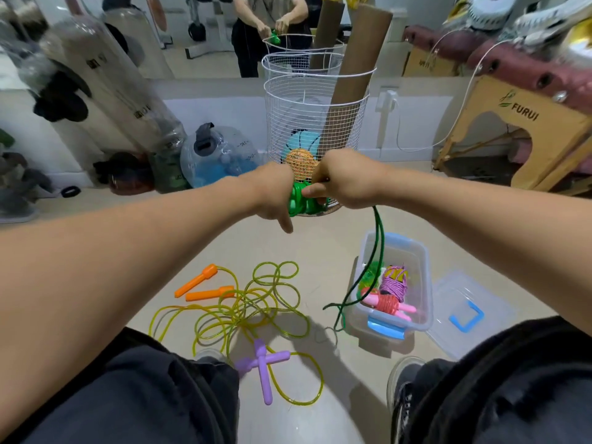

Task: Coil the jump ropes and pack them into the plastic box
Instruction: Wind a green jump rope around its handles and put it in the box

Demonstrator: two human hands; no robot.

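Note:
My left hand (272, 195) grips the green jump rope handles (302, 200) at chest height, and my right hand (342, 182) pinches the dark green cord right at them. The loose green cord (378, 248) hangs down past the clear plastic box (424, 274) to the floor. Inside the box lie coiled ropes: a purple one (395, 280) and a pink and red one (389, 304). A tangled yellow rope (253, 302) with orange handles (201, 286) lies loose on the floor, beside purple handles (262, 368) on another yellow cord.
The box lid (464, 310) with a blue handle lies on the floor to the right. A white wire basket (315, 123) with balls and cardboard tubes stands behind my hands. A wooden stool (525, 129) is at right, bagged items at left. My knees fill the bottom.

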